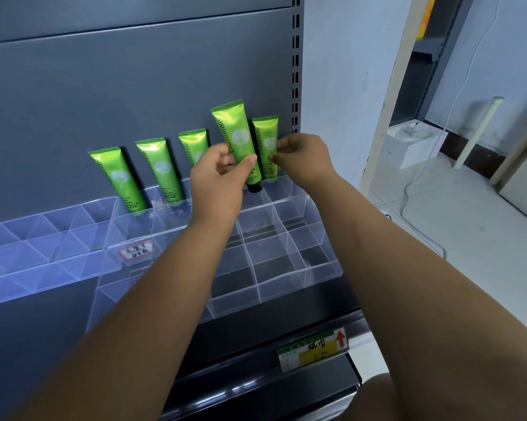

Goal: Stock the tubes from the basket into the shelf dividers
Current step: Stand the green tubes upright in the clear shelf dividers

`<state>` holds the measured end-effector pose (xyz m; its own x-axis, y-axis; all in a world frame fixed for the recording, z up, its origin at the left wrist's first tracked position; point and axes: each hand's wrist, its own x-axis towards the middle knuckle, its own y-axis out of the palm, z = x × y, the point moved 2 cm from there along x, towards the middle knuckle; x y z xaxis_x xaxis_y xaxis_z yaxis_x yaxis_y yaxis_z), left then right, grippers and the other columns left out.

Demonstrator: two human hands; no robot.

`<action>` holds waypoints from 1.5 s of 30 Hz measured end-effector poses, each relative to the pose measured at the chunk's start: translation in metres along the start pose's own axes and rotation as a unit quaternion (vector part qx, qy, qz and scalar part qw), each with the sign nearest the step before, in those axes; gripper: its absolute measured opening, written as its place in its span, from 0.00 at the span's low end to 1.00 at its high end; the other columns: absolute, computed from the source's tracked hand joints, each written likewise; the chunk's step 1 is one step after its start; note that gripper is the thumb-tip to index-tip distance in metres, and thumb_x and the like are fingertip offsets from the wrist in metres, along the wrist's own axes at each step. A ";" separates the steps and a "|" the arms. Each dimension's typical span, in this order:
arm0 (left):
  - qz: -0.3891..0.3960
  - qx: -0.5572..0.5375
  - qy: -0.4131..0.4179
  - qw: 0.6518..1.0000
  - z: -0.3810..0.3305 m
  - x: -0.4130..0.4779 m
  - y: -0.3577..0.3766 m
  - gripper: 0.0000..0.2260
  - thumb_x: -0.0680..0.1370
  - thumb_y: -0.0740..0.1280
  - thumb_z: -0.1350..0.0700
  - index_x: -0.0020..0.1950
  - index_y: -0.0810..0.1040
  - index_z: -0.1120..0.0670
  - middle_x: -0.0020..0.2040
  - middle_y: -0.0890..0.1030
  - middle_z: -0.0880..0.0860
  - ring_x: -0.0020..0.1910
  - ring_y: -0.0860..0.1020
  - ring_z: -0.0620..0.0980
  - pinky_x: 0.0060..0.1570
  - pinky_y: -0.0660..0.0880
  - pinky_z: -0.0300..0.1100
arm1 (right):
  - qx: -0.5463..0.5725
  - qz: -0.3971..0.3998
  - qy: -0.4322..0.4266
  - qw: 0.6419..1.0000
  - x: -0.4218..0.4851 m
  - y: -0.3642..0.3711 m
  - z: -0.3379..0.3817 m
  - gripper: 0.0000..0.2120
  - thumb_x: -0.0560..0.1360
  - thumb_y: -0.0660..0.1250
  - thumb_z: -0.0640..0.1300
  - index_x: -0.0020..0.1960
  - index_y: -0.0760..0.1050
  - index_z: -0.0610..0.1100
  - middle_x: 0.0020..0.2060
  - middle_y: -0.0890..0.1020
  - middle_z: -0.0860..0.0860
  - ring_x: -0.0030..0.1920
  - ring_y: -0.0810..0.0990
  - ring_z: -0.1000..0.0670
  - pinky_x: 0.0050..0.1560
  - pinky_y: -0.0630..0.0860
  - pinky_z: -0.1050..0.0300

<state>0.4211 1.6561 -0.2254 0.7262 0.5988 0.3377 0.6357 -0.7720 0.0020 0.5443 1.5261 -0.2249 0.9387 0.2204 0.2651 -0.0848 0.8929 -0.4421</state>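
"Chamomile" runs lengthwise in dark print on the raised tube [233, 138], the rightmost tube [266, 144] and the leftmost tube [116, 177]. Near the cap end of the raised tube the letters "ORAL" show; the start of the word is covered. The divider tag [135, 251] carries red-bordered handwriting, not legible. The shelf-edge label [312, 349] bears handwritten "纸巾" and a red up-arrow [340, 338].

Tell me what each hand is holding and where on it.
The left hand grips a raised green tube by its lower body, just above the black cap. The right hand pinches the rightmost shelved tube at its right edge, mid-body.
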 end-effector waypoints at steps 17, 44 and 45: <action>-0.043 0.038 0.071 0.996 -0.024 -0.002 -0.001 0.12 0.73 0.79 0.59 0.49 0.78 0.48 0.41 0.77 0.43 0.37 0.75 0.31 0.44 0.75 0.27 | 0.040 -0.042 0.012 0.998 -0.017 -0.029 0.032 0.15 0.69 0.73 0.38 0.56 0.84 0.44 0.48 0.86 0.49 0.49 0.85 0.48 0.55 0.83 0.48; 0.047 0.078 0.071 0.993 0.008 0.016 0.023 0.11 0.79 0.71 0.63 0.61 0.82 0.61 0.48 0.85 0.52 0.44 0.81 0.37 0.52 0.78 0.38 | 0.078 -0.020 -0.091 0.993 -0.021 -0.013 0.023 0.06 0.74 0.73 0.44 0.50 0.86 0.46 0.40 0.86 0.51 0.43 0.85 0.49 0.52 0.82 0.47; 0.052 0.087 0.067 0.993 0.009 0.017 0.023 0.13 0.79 0.71 0.62 0.64 0.81 0.61 0.50 0.86 0.53 0.47 0.82 0.40 0.53 0.78 0.39 | 0.066 -0.023 -0.086 0.994 -0.021 -0.014 0.021 0.06 0.74 0.73 0.44 0.49 0.86 0.44 0.39 0.86 0.52 0.42 0.84 0.50 0.50 0.82 0.50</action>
<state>0.4504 1.6502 -0.2287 0.7568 0.4752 0.4489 0.6027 -0.7731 -0.1977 0.5189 1.5172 -0.2062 0.8727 0.2325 0.4295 -0.0977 0.9448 -0.3128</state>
